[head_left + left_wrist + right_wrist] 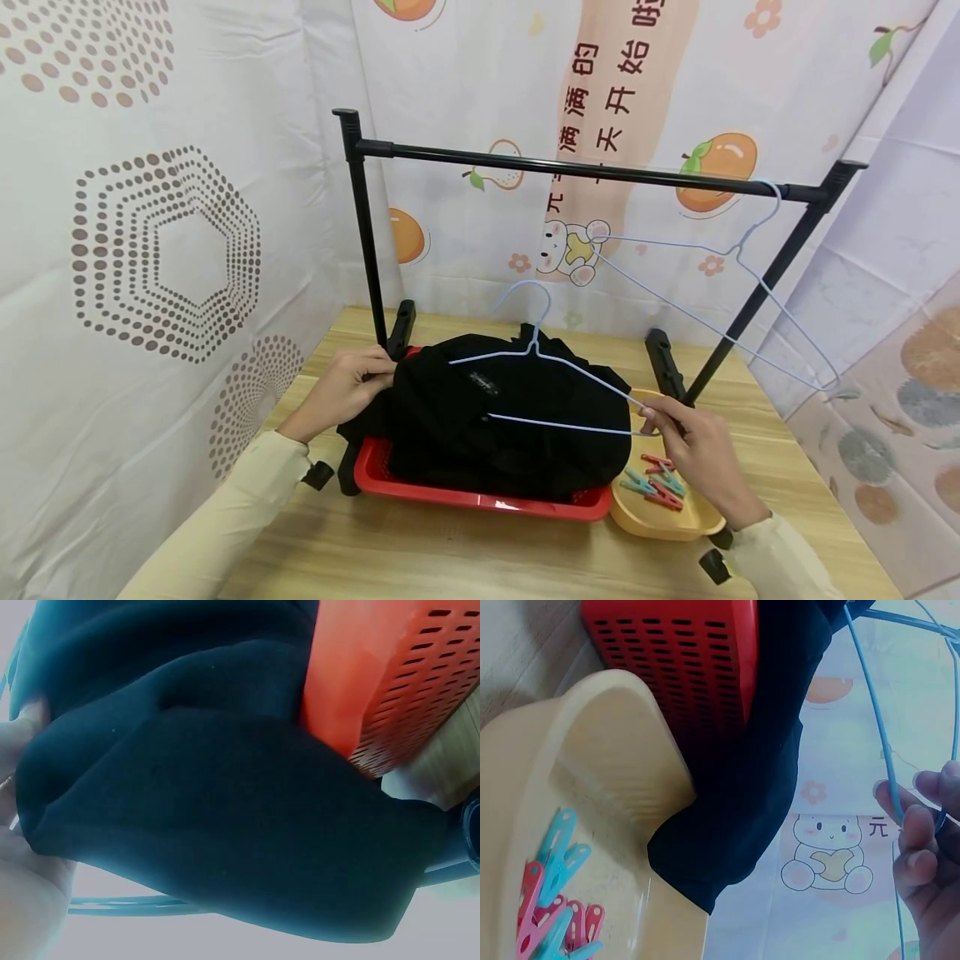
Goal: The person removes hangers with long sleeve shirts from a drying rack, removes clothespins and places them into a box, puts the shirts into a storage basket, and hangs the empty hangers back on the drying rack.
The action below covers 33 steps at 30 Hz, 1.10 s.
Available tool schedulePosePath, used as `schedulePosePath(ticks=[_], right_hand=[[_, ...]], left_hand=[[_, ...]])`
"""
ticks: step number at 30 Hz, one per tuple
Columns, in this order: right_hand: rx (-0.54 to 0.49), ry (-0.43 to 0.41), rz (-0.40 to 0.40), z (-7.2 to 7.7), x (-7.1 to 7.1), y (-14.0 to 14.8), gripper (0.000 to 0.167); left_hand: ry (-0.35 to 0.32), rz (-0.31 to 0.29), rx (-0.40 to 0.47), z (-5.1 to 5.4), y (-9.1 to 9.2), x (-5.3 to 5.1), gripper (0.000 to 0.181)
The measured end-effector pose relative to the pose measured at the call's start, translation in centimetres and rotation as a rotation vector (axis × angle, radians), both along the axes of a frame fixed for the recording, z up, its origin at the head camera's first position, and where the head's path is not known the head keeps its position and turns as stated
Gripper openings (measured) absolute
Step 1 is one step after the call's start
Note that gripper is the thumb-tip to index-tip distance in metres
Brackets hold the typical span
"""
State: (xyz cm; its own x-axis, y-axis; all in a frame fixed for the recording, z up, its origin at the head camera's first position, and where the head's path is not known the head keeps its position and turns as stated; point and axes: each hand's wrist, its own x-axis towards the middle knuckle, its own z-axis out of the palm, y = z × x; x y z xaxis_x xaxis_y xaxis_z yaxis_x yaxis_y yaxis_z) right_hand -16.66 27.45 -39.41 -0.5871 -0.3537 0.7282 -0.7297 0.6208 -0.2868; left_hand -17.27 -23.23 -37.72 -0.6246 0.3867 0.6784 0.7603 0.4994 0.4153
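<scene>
A black garment (pixel 570 454) with a small pale mark lies bunched over a red basket (pixel 480 498). My left hand (pixel 352 387) pinches the garment's cloth at its left side; in the left wrist view that hand (pixel 30 817) shows at the edge, partly behind the cloth. My right hand (pixel 693 446) grips the right corner of a light blue hanger (pixel 573 367), its hook pointing up. The hanger's left end is hidden inside the black cloth. In the right wrist view, fingers and thumb of the right hand (pixel 930 840) curl round the hanger's wire (pixel 877 712).
A black rack's crossbar (pixel 525 165) spans the back, with a second blue hanger (pixel 738 250) hooked at its right end. A yellow tray (pixel 667 529) holding several red and teal clothespins (pixel 660 483) stands right of the basket on the wooden table (pixel 420 558). Printed curtains surround it.
</scene>
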Motion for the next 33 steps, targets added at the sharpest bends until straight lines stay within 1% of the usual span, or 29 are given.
schedulePosePath(ticks=[11,15,19,22,25,27,30,33], right_hand=[[-0.007,0.054,0.012,0.2,0.1,0.8,0.031],[-0.005,0.073,0.003,0.2,0.1,1.2,0.034],[-0.001,0.081,-0.016,0.0,0.0,1.7,0.034],[-0.004,0.075,-0.032,-0.1,-0.1,2.1,0.033],[-0.017,0.06,-0.047,-0.2,-0.1,2.6,0.031],[-0.027,0.046,-0.068,-0.2,0.0,2.9,0.03],[-0.035,0.02,-0.097,-0.3,0.1,3.4,0.028],[-0.032,0.008,-0.12,-0.3,0.2,3.7,0.028]], left_hand=[[0.008,0.024,0.008,-0.2,0.1,-0.3,0.026],[0.013,0.028,0.009,-0.3,0.2,-0.5,0.026],[-0.006,0.034,0.017,-0.4,0.2,-0.6,0.026],[-0.028,0.057,0.021,-0.4,0.2,-0.6,0.026],[-0.057,0.099,0.025,-0.4,0.2,-0.5,0.025],[-0.064,0.119,0.015,-0.5,0.2,-0.6,0.024],[-0.061,0.12,-0.015,-0.7,0.3,-0.7,0.024],[-0.039,0.091,-0.058,-1.0,0.7,-1.0,0.026]])
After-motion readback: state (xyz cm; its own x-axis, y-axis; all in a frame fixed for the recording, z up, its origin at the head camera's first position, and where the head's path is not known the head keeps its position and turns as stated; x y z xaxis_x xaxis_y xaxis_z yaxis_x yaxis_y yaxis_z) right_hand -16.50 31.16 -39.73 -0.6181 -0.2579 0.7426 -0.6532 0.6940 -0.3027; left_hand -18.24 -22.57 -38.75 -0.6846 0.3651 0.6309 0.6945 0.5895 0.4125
